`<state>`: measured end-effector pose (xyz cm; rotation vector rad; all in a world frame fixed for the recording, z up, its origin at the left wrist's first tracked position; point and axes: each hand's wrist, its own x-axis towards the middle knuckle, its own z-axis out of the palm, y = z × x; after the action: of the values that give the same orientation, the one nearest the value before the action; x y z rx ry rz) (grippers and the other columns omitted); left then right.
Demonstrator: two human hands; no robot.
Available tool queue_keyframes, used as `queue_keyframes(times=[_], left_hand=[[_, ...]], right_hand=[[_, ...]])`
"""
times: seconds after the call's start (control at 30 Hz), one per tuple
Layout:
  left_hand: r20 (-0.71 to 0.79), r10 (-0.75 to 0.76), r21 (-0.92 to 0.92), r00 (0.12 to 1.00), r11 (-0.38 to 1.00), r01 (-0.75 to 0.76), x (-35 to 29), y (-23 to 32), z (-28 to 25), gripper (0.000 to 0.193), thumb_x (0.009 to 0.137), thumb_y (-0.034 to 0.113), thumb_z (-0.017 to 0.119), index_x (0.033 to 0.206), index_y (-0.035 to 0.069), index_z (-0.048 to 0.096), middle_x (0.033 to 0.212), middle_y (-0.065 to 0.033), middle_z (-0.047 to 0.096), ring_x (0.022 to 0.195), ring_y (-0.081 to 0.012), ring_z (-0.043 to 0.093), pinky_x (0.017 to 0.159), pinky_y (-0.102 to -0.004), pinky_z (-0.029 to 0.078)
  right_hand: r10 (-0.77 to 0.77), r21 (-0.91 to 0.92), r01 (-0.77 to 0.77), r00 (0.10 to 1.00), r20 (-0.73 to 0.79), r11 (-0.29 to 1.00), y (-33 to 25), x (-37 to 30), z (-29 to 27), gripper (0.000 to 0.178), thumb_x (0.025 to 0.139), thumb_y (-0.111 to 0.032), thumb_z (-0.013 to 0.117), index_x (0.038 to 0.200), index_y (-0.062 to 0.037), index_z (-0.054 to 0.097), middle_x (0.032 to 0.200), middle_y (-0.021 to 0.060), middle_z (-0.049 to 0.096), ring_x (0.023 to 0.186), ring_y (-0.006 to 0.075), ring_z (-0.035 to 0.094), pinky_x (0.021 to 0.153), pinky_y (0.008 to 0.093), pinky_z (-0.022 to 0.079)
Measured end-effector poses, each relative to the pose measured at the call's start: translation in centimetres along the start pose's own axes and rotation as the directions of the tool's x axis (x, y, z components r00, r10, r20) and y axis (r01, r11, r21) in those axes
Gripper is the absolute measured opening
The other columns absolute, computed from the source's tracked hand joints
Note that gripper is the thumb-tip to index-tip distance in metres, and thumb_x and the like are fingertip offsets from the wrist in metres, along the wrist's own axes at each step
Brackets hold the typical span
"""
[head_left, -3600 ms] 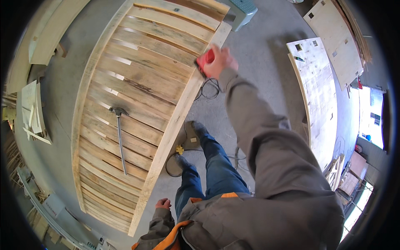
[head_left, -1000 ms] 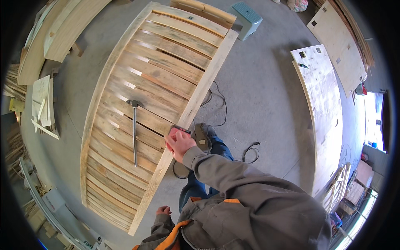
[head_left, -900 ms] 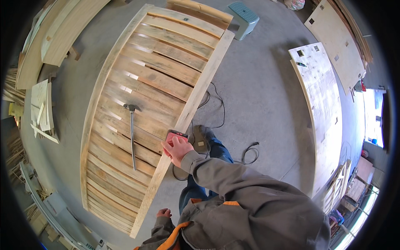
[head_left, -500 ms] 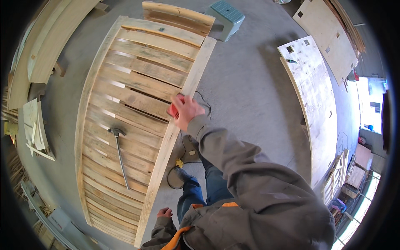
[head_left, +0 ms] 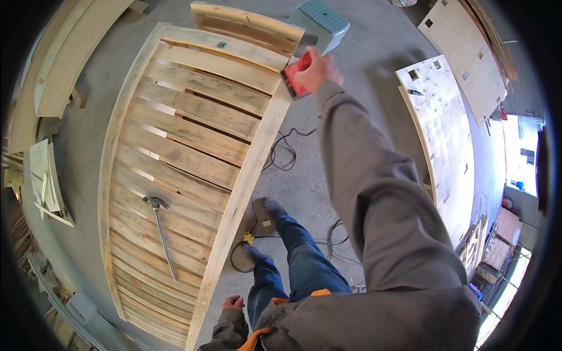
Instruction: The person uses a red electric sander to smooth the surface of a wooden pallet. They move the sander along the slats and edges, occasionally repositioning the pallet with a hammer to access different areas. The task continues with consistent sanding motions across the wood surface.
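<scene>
1. My right hand [head_left: 323,71] grips the red sander [head_left: 295,76] at 12 o'clock, at the far end of the wooden frame's [head_left: 247,178] right-hand rail.
2. My left hand [head_left: 234,302] hangs at 7 o'clock, curled loosely.
3. A hammer [head_left: 161,230] lies on the frame at 8 o'clock.

Stretching the right hand [head_left: 321,69] out at the far end of a slatted frame's rail [head_left: 243,193], gripping a red sander [head_left: 296,76]; holding the left hand [head_left: 233,302] loosely curled near the other end. Working beside a hammer [head_left: 155,203] laid on the frame [head_left: 200,161], with a stool [head_left: 321,28] beyond.
</scene>
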<state>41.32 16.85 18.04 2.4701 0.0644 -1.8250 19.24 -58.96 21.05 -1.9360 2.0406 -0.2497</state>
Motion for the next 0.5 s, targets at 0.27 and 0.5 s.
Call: queue_keyframes(times=[0.27,0.5], left_hand=[[-0.021,0.017,-0.004,1.000,1.000,-0.017,0.3,-2.6,-1.3,0.040,0.096,0.023,0.068,0.128,-0.001,0.064,0.107,-0.0139,0.074,0.090,-0.0235,0.075,0.073,-0.0362,0.060],[-0.039,0.064,-0.030,0.997,0.997,-0.065,0.2,-4.5,-2.7,0.039,0.096,0.023,0.068,0.125,-0.002,0.064,0.103,-0.0136,0.074,0.089,-0.0237,0.075,0.071,-0.0361,0.060]], right_hand=[[-0.063,-0.029,0.064,0.998,0.026,0.998,-0.9,-2.6,0.2,0.071,0.082,-0.054,0.072,0.145,-0.0283,0.053,0.133,0.0207,0.059,0.119,0.0394,0.065,0.096,0.0489,0.055],[-0.166,0.036,0.164,0.982,0.088,0.986,-3.5,-17.2,3.0,0.065,0.083,-0.039,0.074,0.143,-0.0267,0.054,0.126,0.0201,0.059,0.107,0.0412,0.068,0.086,0.0516,0.057]])
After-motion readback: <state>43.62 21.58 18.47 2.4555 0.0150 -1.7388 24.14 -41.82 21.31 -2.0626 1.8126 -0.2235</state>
